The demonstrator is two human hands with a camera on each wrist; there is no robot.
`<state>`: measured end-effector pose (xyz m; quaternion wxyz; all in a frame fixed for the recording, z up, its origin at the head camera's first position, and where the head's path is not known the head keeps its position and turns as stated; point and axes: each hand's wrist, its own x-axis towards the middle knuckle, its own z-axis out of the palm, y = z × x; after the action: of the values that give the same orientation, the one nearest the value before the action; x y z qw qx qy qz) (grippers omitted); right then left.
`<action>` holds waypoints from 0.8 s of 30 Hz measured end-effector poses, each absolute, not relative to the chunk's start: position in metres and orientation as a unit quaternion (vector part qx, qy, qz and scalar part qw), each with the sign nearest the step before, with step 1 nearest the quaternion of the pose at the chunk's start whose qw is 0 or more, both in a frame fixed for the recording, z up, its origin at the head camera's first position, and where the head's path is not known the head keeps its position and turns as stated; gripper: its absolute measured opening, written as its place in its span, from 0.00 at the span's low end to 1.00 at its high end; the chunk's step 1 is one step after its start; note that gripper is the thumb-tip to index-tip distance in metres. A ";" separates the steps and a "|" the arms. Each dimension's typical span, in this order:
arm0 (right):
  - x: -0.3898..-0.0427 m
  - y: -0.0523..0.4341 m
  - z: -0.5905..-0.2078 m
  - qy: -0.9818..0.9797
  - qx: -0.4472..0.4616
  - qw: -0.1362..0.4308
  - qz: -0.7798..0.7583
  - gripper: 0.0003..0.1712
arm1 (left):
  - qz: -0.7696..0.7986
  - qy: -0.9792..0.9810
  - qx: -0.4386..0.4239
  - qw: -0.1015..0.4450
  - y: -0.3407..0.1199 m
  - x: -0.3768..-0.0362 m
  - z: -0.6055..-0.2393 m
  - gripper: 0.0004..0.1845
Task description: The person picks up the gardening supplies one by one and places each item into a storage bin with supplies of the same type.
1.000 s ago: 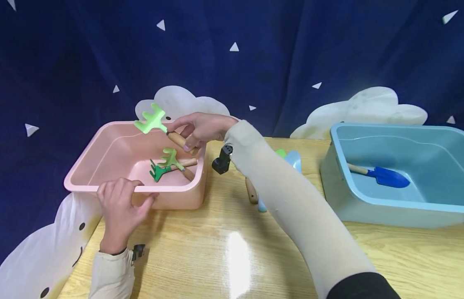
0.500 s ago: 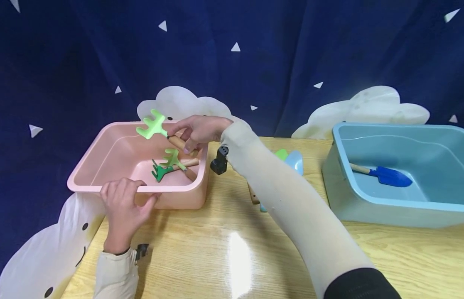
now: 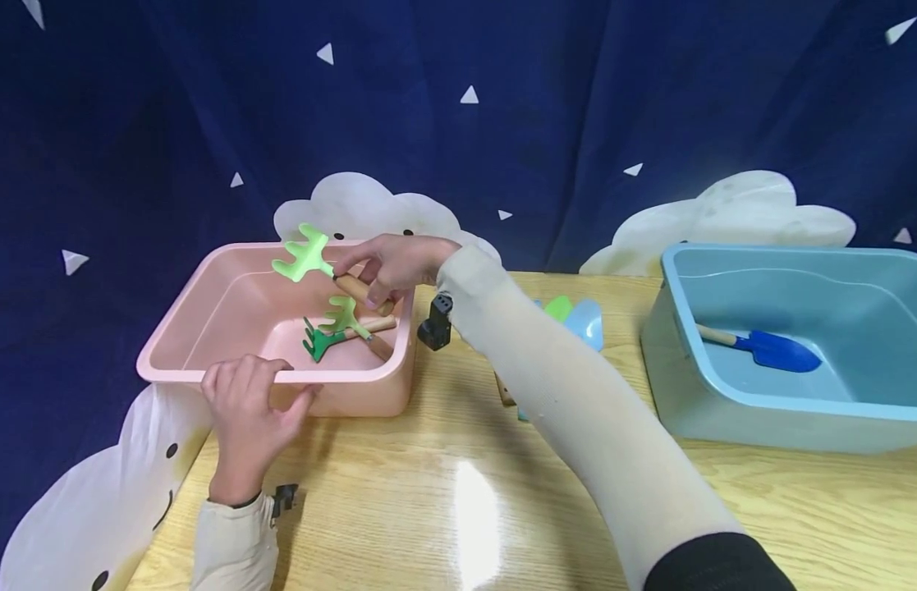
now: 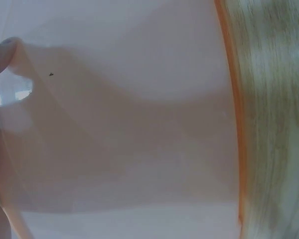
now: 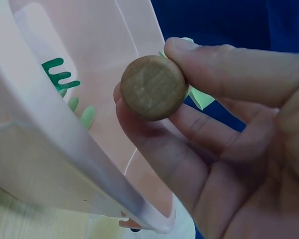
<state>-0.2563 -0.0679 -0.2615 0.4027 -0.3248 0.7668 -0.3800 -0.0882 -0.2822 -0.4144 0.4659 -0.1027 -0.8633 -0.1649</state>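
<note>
In the head view my right hand (image 3: 399, 264) pinches the wooden handle (image 5: 153, 87) of a light green hand rake (image 3: 306, 253) over the right back part of the pink bin (image 3: 207, 304). The rake's tines point left and upward. Below it, a dark green hand rake (image 3: 321, 340) and another light green hand rake (image 3: 343, 314) lie crossed on the bin floor. My left hand (image 3: 247, 423) grips the bin's front rim, fingers curled over it and thumb on the outer wall. The left wrist view shows mostly that wall and a bit of thumb (image 4: 1, 57).
A blue bin (image 3: 724, 419) stands at the right with a blue trowel (image 3: 781, 351) inside. Between the bins, a light blue tool (image 3: 586, 322) and a green one (image 3: 558, 308) lie on the wooden table (image 3: 399, 501), partly hidden by my right forearm. A dark curtain hangs behind.
The light green rake in my right hand has come down slightly toward the pink bin. My left hand keeps its grip on the rim. The whole view has shifted a little.
</note>
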 end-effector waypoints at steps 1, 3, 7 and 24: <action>-0.257 -0.067 -0.262 0.768 -0.324 0.401 -0.380 0.41 | -0.164 -0.863 -0.103 0.466 -0.282 -0.089 -0.414 0.28; -0.257 -0.066 -0.262 0.769 -0.321 0.399 -0.384 0.41 | -0.164 -0.864 -0.104 0.465 -0.281 -0.089 -0.414 0.27; -0.256 -0.067 -0.264 0.768 -0.320 0.392 -0.392 0.40 | -0.166 -0.862 -0.103 0.467 -0.281 -0.088 -0.413 0.26; -0.255 -0.076 -0.270 0.792 -0.321 0.334 -0.398 0.31 | -0.169 -0.858 -0.105 0.473 -0.283 -0.088 -0.415 0.29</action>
<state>-0.2549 -0.0758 -0.2704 0.3344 -0.3212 0.7917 -0.3979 -0.0884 -0.2830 -0.4147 0.4732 -0.1054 -0.8581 -0.1690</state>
